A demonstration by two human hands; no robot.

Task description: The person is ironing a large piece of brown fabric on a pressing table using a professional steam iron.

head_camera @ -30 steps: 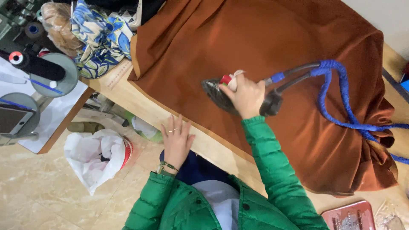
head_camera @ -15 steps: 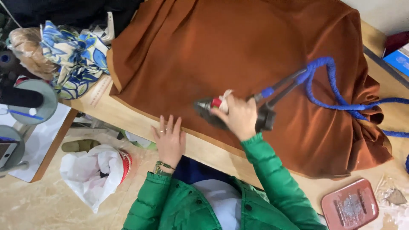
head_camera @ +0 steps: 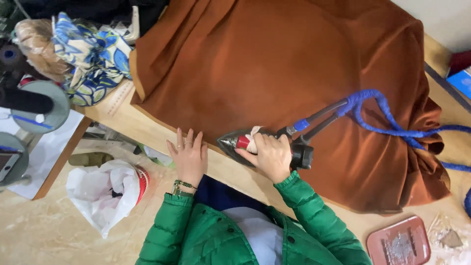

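Rust-brown cloth (head_camera: 294, 64) is mid-pressing: right hand (head_camera: 269, 156) grips the iron (head_camera: 235, 142) at its hem, left hand (head_camera: 189, 156) flat, released, on the table (head_camera: 147, 130).

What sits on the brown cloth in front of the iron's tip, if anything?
Nothing visible does. The right hand grips the iron at the brown cloth's near edge; ahead lies bare fabric. The left hand rests flat on the table edge, beside the tip.
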